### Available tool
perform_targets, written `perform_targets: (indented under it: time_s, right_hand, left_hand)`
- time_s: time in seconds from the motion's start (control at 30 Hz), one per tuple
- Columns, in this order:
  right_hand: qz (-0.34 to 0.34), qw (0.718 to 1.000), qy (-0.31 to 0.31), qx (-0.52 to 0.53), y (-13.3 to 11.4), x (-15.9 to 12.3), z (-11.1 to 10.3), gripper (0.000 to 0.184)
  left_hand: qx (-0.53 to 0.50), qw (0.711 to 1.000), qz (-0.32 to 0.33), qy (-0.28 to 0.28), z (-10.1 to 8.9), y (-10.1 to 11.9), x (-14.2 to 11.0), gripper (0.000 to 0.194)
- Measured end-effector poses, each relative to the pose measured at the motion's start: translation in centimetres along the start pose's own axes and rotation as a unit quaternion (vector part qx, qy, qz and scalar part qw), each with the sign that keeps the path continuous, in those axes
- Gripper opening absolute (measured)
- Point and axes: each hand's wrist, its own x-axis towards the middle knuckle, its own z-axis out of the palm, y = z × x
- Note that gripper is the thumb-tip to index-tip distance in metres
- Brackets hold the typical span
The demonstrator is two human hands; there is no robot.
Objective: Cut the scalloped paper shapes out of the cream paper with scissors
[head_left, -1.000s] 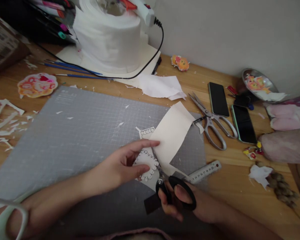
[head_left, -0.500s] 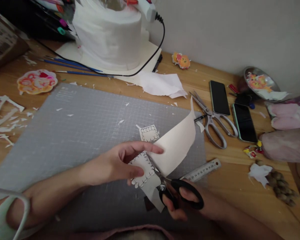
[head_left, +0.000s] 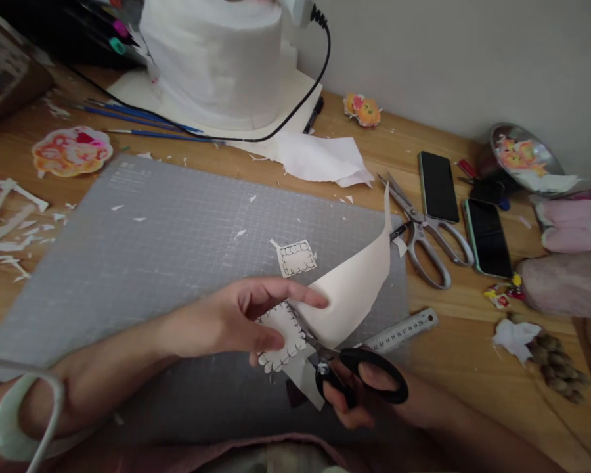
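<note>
My left hand (head_left: 249,315) pinches a piece of white paper (head_left: 283,332) with a scalloped black outline drawn along its edges. The index finger stretches over a larger curved flap of the paper (head_left: 354,282) that rises to the right. My right hand (head_left: 354,394) has its thumb and fingers through the loops of black-handled scissors (head_left: 342,364). Their blades lie at the paper, between the outlined part and the flap; the tips are partly hidden. Just beyond my left hand, a small paper rectangle with a drawn scalloped border (head_left: 297,258) rests on the grey cutting mat (head_left: 177,230).
A steel ruler (head_left: 398,332), large metal scissors (head_left: 423,230) and two phones (head_left: 438,187) lie to the right. Behind the mat are a white tissue roll (head_left: 211,66), a black cable and blue brushes (head_left: 148,121). Paper scraps (head_left: 10,223) litter the left; a metal bowl (head_left: 526,154) stands at right.
The view has shifted slightly, so most things sit a little further right. Both hands keep nearly the same pose on the paper and scissors; the flap droops a little lower.
</note>
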Motion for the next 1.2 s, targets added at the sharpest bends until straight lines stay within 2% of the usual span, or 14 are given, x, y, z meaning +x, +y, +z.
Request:
perform_targets:
  time_s: [0.2,0.4,0.5,0.63,0.8,0.97,1.2]
  right_hand:
    - [-0.001,1.0,0.005,0.003,-0.3,-0.2,0.4,0.056]
    - [0.027,1.0,-0.011,0.0,-0.8,-0.3,0.2,0.055]
    - [0.044,0.999,-0.023,0.003,-1.0,-0.3,0.0,0.055]
    - [0.057,0.998,-0.006,-0.017,-1.2,-0.3,0.1,0.055]
    - [0.075,0.997,-0.023,0.008,-1.6,-0.3,0.1,0.052]
    - [0.087,0.996,0.004,0.015,-1.4,-0.3,0.0,0.052]
    - [0.082,0.996,-0.003,0.038,-1.4,-0.2,0.2,0.05]
  left_hand:
    - [-0.038,0.999,-0.011,-0.02,0.2,0.6,-0.2,0.043]
    - [-0.043,0.997,-0.056,0.006,0.5,1.1,-0.5,0.044]
    - [-0.048,0.997,-0.063,-0.023,0.2,1.0,-0.5,0.044]
    - [-0.061,0.992,-0.069,-0.086,-0.2,0.7,-0.3,0.046]
    - [-0.069,0.991,-0.086,-0.078,-0.1,0.6,-0.4,0.046]
    - [-0.063,0.989,-0.084,-0.104,0.1,0.7,-0.4,0.048]
    - [-0.065,0.989,-0.092,-0.097,0.1,0.8,-0.4,0.048]
